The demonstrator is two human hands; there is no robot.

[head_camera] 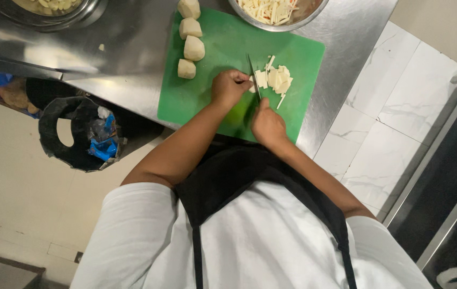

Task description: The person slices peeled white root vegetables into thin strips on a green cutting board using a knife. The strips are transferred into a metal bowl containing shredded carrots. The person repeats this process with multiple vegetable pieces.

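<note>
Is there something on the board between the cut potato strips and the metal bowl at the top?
Nothing visible. The potato strips lie right of the knife, and bare green board runs to the bowl.

1. A single view is given, taken from a camera worn on the head.
2. It is aimed steeply down over chest and arms.
3. The board (pixel 223 80) and counter (pixel 132 48) are seen near, the floor (pixel 394 107) beyond.

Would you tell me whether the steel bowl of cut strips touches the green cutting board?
Touching: the head view shows the steel bowl overlapping the green cutting board.
</note>
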